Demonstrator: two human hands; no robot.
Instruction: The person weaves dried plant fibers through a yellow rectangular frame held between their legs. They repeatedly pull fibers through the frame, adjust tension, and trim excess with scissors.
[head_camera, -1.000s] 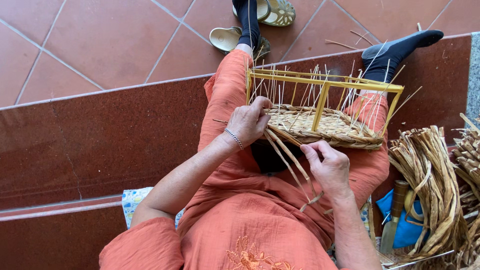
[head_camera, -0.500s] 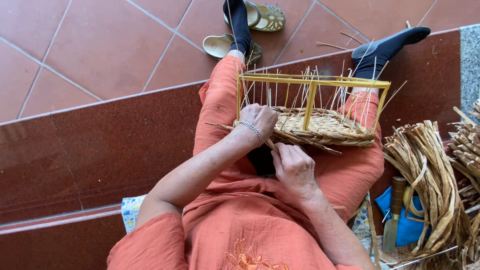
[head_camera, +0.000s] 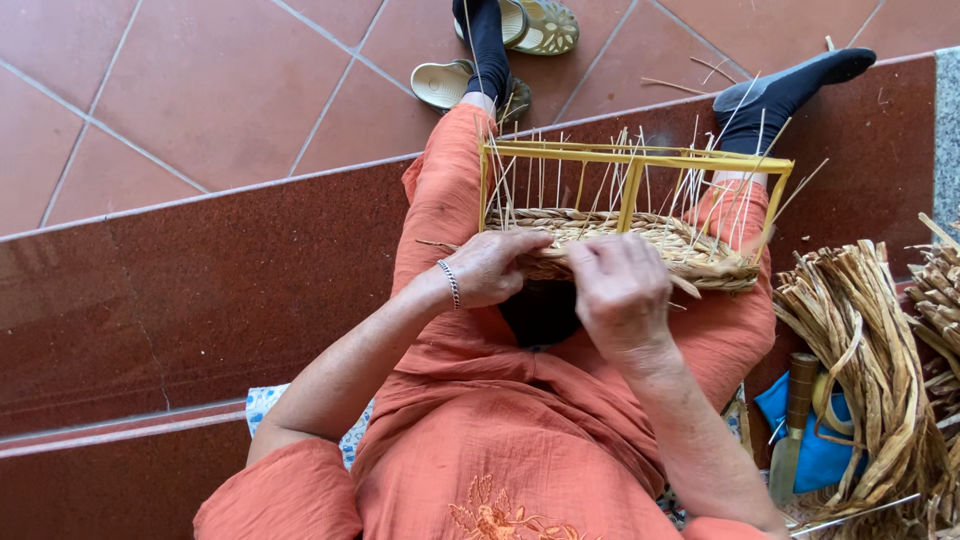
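The half-woven basket (head_camera: 625, 235) rests on the person's lap: its plaited base and a few low rows look finished, while the thin upright stakes inside the yellow frame (head_camera: 633, 157) stand bare. Both hands meet at the near rim, the left hand (head_camera: 492, 268) and right hand (head_camera: 618, 288) curled closed, pinching weaving strands against it.

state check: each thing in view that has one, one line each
left hand: fingers curled on the woven rim, gripping it
right hand: fingers bent over the rim, pinching fibre
basket: half woven, on the lap, stakes upright and loose
yellow frame: upright, on the basket
fibre bundle: unwoven, lying beside the person
sandals: off, on the tiles
knife: lying unused
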